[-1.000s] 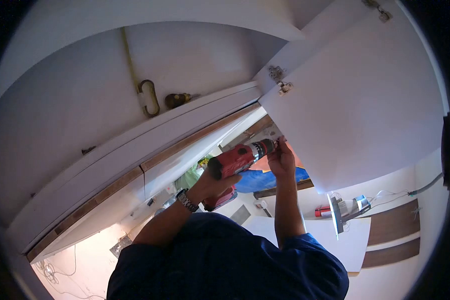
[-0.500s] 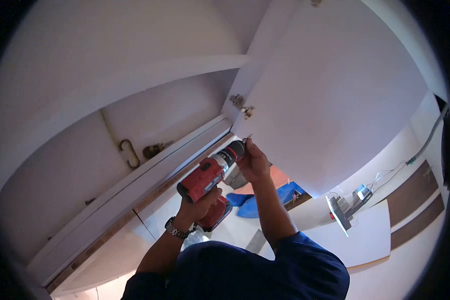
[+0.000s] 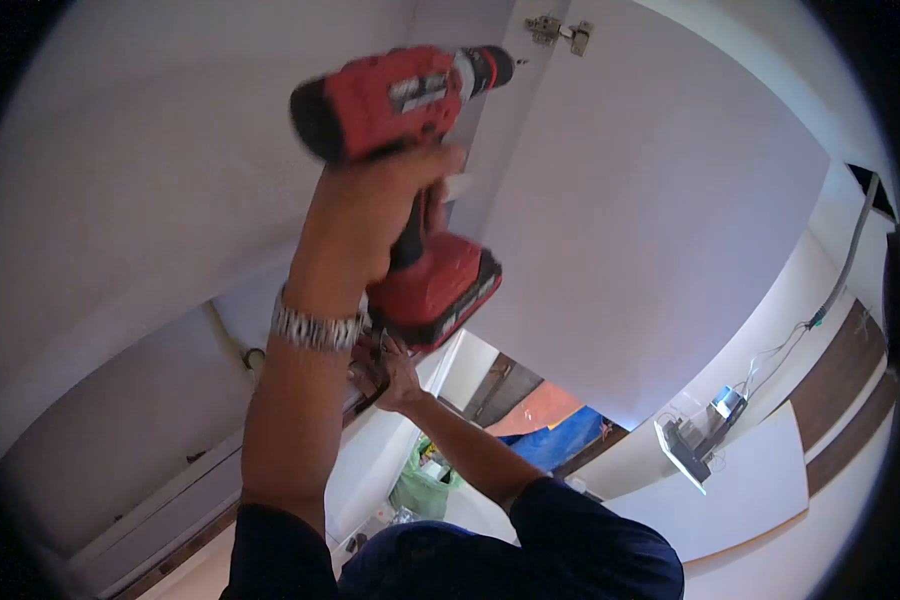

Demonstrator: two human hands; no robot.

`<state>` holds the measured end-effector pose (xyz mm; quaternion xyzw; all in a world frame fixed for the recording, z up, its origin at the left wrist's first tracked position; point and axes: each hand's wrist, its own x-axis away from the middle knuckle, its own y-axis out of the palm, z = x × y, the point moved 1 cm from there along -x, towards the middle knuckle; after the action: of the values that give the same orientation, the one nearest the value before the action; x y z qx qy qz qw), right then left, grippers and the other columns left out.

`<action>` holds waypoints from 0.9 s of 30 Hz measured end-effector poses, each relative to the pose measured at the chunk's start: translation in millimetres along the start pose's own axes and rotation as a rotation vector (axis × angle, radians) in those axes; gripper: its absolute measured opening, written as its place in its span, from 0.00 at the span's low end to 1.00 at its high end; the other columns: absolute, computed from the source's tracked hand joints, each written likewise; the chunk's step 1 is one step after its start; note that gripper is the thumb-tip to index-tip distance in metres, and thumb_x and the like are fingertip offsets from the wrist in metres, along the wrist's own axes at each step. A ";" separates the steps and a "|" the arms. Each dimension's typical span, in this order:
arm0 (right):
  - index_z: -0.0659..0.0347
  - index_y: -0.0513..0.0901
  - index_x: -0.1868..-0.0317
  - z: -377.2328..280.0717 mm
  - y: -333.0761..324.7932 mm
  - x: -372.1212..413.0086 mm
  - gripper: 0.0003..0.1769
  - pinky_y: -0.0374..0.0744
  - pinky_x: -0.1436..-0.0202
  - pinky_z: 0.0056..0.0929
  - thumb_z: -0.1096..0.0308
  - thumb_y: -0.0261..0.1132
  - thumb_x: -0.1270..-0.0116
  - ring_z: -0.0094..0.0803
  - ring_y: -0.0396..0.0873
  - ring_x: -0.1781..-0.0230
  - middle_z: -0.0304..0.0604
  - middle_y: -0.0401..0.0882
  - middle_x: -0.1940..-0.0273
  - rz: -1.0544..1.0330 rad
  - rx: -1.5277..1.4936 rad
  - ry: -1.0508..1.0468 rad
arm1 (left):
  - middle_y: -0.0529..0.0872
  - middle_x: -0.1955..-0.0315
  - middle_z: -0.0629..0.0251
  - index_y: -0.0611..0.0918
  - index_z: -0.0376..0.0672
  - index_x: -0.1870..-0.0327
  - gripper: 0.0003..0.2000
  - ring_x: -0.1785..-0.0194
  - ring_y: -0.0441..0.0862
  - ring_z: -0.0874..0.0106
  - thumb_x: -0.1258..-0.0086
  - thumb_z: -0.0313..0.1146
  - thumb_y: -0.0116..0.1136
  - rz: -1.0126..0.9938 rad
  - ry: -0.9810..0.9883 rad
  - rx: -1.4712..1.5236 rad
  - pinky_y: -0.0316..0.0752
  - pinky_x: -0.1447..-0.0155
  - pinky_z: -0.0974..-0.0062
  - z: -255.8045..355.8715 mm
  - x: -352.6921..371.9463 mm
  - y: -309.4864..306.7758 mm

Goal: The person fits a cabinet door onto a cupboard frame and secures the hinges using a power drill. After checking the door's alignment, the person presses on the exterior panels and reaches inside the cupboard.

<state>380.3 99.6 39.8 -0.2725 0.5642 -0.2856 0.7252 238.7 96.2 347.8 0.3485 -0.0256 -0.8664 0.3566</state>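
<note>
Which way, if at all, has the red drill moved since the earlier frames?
Yes, up the view: the drill, in the left hand, went from the lower corner of the white door to near its upper hinge.

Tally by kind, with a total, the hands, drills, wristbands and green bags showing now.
Left hand and right hand: 2
Drill: 1
Wristband: 1
Green bag: 1
Total: 5
</note>
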 end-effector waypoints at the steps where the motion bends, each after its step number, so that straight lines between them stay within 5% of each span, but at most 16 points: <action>1: 0.58 0.76 0.40 -6.7 -17.4 -10.4 0.26 0.55 0.26 0.49 0.51 0.58 0.33 0.49 0.61 0.31 0.50 0.70 0.36 -0.105 -0.331 0.163 | 0.79 0.81 0.68 0.81 0.41 0.68 0.07 0.81 0.76 0.75 0.41 0.33 0.67 -0.005 -0.004 0.003 0.73 0.75 0.75 6.8 -19.1 3.6; 10: 0.58 0.76 0.41 -6.3 -25.2 -12.7 0.26 0.54 0.26 0.54 0.51 0.58 0.32 0.48 0.63 0.31 0.49 0.73 0.39 -0.116 -0.399 0.160 | 0.78 0.82 0.65 0.80 0.40 0.68 0.06 0.83 0.75 0.73 0.41 0.29 0.64 -0.150 0.009 0.000 0.74 0.78 0.72 21.2 -131.8 26.0; 27: 0.55 0.76 0.40 -5.7 -30.2 -16.0 0.25 0.53 0.25 0.53 0.52 0.58 0.33 0.48 0.62 0.31 0.47 0.73 0.38 -0.174 -0.372 0.144 | 0.78 0.84 0.59 0.79 0.37 0.75 0.04 0.84 0.74 0.68 0.43 0.25 0.61 -0.129 -0.018 -0.018 0.69 0.79 0.68 21.7 -169.0 26.2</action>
<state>368.3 89.9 70.9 -0.4282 0.6319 -0.2568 0.5928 325.9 179.8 470.8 0.3383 0.0017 -0.8910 0.3029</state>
